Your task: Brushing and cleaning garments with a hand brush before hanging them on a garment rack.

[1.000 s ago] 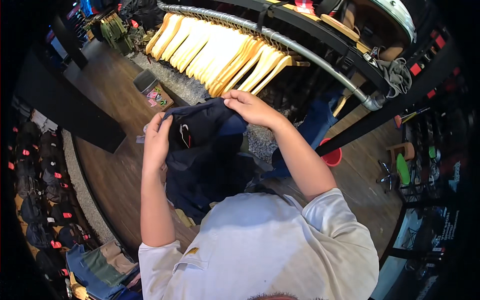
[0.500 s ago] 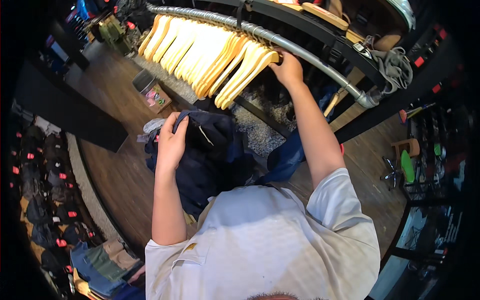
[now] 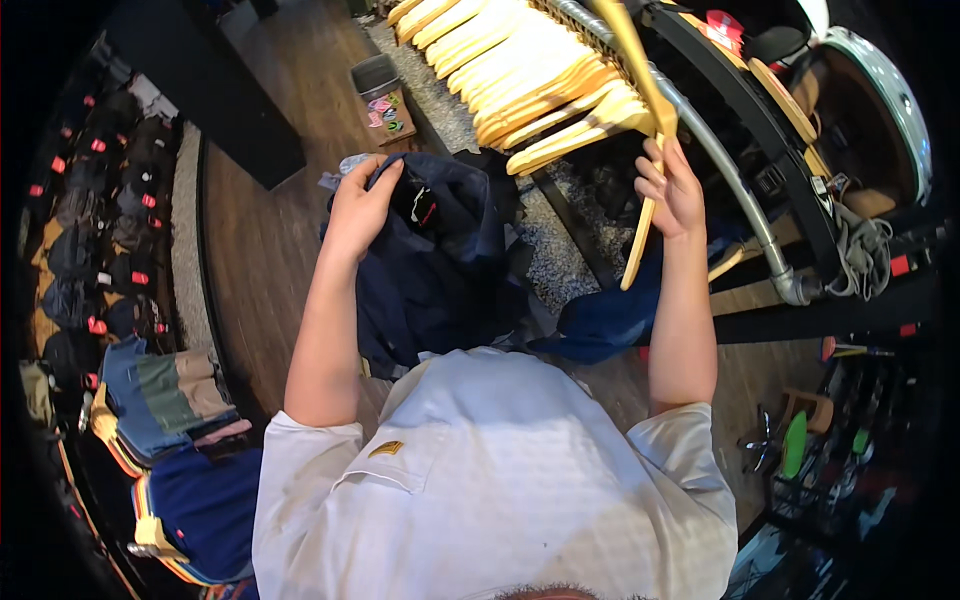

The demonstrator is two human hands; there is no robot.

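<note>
Dark caps (image 3: 72,247) line the left side — blue, green and tan garments (image 3: 165,393) lie below; a grey bin (image 3: 374,76) appears right of a dark pillar (image 3: 210,95) — wooden floor (image 3: 250,260) between.

No wording can be read. On the dark garment (image 3: 420,290) sits a white-and-red mark (image 3: 422,207), too small to make out. Left of that garment, unreadable red tags (image 3: 97,326) dot dark caps (image 3: 72,300); beyond it, colourful stickers (image 3: 383,110) cover a box (image 3: 401,127); nearer the wearer than it, a shirt (image 3: 540,460) bears a yellow patch (image 3: 386,448).
</note>
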